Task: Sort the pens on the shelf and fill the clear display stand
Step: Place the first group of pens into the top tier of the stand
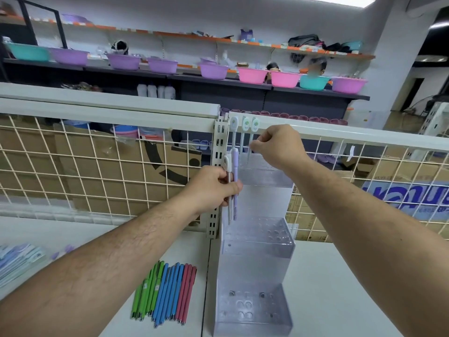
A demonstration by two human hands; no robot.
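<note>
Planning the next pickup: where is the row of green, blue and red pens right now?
Head view, lower left of centre: the coloured pens lie flat on the white shelf, just left of the clear display stand and its bottom tier.

Green pens (pixel 147 291), blue pens (pixel 166 294), seemingly dull-red pens (pixel 185 294); clear stand (pixel 252 312).

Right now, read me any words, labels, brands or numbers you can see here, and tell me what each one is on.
Nothing reads for certain.
Blue box, far right: large white letters, partly hidden, illegible.
Pen caps: small green marks, too small.
Shelf tags: blurred.
Labels on the green pens: too small.
</note>
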